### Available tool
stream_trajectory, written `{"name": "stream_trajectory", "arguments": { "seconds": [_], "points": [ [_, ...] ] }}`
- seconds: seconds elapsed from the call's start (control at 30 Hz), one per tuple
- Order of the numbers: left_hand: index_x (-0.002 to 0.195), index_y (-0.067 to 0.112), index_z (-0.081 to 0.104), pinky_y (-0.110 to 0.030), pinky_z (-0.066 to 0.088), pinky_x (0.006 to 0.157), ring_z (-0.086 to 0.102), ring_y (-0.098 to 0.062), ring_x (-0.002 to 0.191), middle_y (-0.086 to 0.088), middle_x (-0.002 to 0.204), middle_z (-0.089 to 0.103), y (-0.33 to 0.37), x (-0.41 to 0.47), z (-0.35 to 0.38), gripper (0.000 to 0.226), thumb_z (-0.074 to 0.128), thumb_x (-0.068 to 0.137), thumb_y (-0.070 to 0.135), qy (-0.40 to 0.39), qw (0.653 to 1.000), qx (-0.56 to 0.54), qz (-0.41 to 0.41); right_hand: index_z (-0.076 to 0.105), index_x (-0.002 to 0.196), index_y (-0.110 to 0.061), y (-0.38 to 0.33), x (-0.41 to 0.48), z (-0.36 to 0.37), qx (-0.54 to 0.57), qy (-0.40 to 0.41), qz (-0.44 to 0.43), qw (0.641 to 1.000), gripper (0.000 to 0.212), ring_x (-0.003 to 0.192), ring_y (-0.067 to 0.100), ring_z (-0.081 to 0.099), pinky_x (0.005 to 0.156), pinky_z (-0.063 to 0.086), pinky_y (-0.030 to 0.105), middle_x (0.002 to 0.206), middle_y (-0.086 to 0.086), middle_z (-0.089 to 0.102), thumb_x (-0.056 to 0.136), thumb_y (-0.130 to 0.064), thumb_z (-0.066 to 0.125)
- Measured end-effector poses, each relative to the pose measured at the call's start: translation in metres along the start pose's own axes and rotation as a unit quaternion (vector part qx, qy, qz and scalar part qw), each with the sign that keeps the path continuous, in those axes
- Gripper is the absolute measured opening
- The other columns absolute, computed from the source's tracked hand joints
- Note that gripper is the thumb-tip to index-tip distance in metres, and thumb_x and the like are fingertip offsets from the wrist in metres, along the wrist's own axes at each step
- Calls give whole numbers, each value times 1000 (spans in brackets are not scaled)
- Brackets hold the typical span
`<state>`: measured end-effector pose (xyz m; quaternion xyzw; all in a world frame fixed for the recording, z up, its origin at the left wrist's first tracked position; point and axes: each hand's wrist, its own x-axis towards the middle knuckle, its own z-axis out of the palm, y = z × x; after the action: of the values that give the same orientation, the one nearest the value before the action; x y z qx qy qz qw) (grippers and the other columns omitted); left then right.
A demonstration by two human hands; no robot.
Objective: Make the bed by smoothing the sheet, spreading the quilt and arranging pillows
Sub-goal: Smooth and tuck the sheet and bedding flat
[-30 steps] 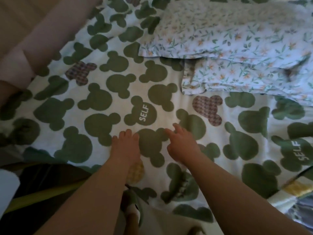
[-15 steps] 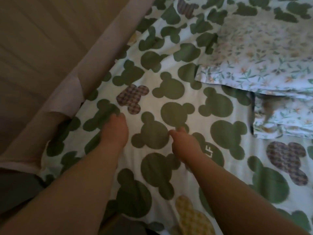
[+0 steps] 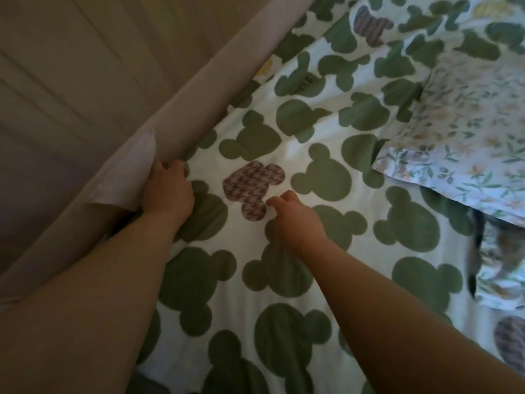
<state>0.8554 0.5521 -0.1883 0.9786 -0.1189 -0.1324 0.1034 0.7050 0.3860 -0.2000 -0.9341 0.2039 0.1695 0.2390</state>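
Observation:
A white sheet printed with green mouse-head shapes covers the bed. My left hand is at the sheet's left edge, against the beige padded side rail. Its fingers curl down into the gap there and grip the sheet's edge. My right hand rests on the sheet just right of a plaid mouse shape, its fingers loosely bent and touching the fabric. Two floral pillows lie at the right, the upper pillow overlapping the lower pillow.
A pale flap of loose cover hangs off the rail right beside my left hand. Behind the rail stands a beige panelled wall. Wrinkles run across the sheet towards the upper pillow.
Both hands have slid left and farther across the sheet. My left hand went from lying on the fabric to curling over its edge at the rail. The view swung left.

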Motion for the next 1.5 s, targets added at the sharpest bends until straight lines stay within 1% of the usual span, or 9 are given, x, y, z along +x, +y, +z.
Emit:
{"name": "stream_trajectory", "arguments": {
  "seconds": [0.13,0.37,0.53,0.8,0.93,1.03,1.23,1.4,1.5],
  "points": [
    [122,1,47,-45,44,93,54,-38,111,-21,121,56,5,14,5,35,54,95,22,-33,999,-33,-20,45,137,-21,0,13,-6,-5,-3,-17,1000,54,105,30,57,86,50,38,130,7,44,85,-13,56],
    [84,6,53,-37,42,74,57,-36,92,-21,100,61,0,23,-6,16,54,92,20,-23,1000,3,-10,48,135,-20,8,32,-4,-2,17,-27,999,48,105,31,59,85,52,40,134,8,46,88,-12,47],
    [124,6,47,-46,45,98,53,-37,114,-17,124,55,6,28,-2,44,59,91,33,-53,997,-28,-40,46,137,-20,13,37,-2,12,16,-34,999,48,110,33,57,91,51,42,140,7,43,90,-12,43],
    [112,-1,56,-49,46,94,55,-42,107,-25,114,58,14,35,-4,21,51,95,11,69,996,-21,-58,39,142,-18,20,38,-2,33,7,-54,998,51,109,35,56,89,50,41,142,9,38,91,-13,42],
    [142,-2,24,-53,40,102,46,-46,120,-31,135,40,11,41,-6,53,47,95,7,-15,994,39,-96,36,144,-24,27,40,-9,54,33,-61,996,57,111,32,55,89,48,38,142,5,36,89,-9,43],
    [145,5,15,-51,43,96,48,-47,113,-30,139,26,15,34,6,61,48,95,16,-81,987,128,-49,30,146,-29,32,44,-15,57,-9,-44,997,64,120,31,51,95,48,39,154,1,16,89,-6,43],
    [130,10,40,-47,47,75,55,-39,93,-21,125,41,67,56,2,37,46,93,13,41,975,167,139,15,151,-28,35,77,-43,35,58,-8,998,72,119,31,52,79,49,33,159,1,-16,89,-4,44],
    [125,5,46,-46,43,82,51,-39,106,-20,128,46,117,110,-1,31,45,95,9,56,981,106,154,0,153,-32,42,120,-58,25,-116,15,993,78,130,35,43,101,41,42,158,1,-21,92,-15,46],
    [123,-1,49,-45,41,90,49,-40,112,-24,127,49,141,147,-5,29,38,97,5,47,987,79,133,1,152,-38,47,132,-56,14,-158,5,987,79,128,33,46,101,40,38,157,-2,-25,92,-18,48]
  ]
}}
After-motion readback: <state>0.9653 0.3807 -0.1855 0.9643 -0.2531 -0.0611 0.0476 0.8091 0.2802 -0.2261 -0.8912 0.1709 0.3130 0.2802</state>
